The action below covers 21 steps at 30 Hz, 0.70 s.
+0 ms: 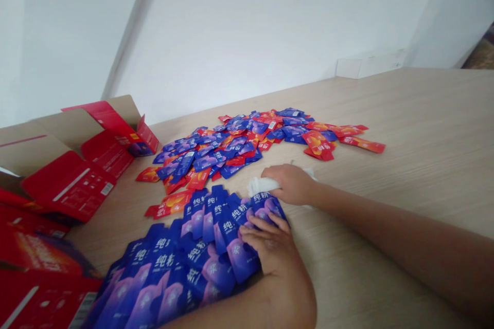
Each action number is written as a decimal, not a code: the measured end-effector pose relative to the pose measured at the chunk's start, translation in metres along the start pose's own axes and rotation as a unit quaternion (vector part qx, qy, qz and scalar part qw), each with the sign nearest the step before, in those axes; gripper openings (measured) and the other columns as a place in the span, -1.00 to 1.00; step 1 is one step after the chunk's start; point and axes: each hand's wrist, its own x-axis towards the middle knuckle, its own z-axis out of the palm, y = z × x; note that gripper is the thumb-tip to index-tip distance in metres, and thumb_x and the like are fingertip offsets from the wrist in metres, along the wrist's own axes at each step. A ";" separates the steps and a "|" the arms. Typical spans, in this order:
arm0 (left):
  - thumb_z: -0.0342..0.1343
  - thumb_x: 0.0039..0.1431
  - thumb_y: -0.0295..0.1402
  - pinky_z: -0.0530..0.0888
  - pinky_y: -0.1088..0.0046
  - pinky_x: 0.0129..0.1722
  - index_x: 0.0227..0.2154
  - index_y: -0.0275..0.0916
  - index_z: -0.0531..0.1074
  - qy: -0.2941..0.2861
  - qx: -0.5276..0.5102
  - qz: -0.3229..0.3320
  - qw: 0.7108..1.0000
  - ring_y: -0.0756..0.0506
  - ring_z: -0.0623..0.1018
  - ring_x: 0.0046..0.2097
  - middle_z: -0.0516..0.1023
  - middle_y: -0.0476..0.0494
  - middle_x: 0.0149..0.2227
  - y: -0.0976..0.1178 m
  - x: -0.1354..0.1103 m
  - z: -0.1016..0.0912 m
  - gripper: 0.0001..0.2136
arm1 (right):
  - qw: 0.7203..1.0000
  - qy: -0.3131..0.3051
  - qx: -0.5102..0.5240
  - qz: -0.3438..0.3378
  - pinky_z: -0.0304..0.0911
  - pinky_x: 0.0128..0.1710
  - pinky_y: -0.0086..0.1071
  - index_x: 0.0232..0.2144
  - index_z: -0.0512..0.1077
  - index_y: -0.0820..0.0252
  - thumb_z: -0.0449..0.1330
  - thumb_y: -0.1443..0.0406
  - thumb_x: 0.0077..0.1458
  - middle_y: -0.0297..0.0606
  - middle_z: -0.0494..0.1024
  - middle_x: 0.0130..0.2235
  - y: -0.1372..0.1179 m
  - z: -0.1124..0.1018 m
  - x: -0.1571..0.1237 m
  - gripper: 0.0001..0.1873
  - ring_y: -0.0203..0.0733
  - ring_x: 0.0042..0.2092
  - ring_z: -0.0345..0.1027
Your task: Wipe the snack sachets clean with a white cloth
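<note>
In the head view my right hand is closed around a crumpled white cloth or tissue. The cloth touches the top of a blue pouch at the right end of the overlapping rows. On the lower part of that pouch my left hand lies with its fingers spread and stretched out. Several purple-blue pouches with white lettering lie face up in overlapping rows to the left of my left hand. My left wrist and forearm hide some of the nearest ones.
Behind the rows a loose heap of small blue and red-orange pouches spreads across the wooden table. Opened red cardboard boxes stand along the left. A white box rests at the back right by the white wall.
</note>
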 end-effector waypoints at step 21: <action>-0.15 0.15 -0.57 0.41 -0.09 -0.18 0.12 -0.28 0.21 -0.020 0.075 0.014 0.997 -0.40 0.47 -0.08 0.36 -0.63 0.00 0.002 0.003 0.001 -0.55 | 0.998 -0.047 0.002 -0.053 0.10 -0.23 -0.32 -0.17 0.34 0.17 0.14 0.24 -0.02 -0.20 0.49 -0.22 -0.005 0.006 -0.001 -0.69 -0.08 -0.19 0.33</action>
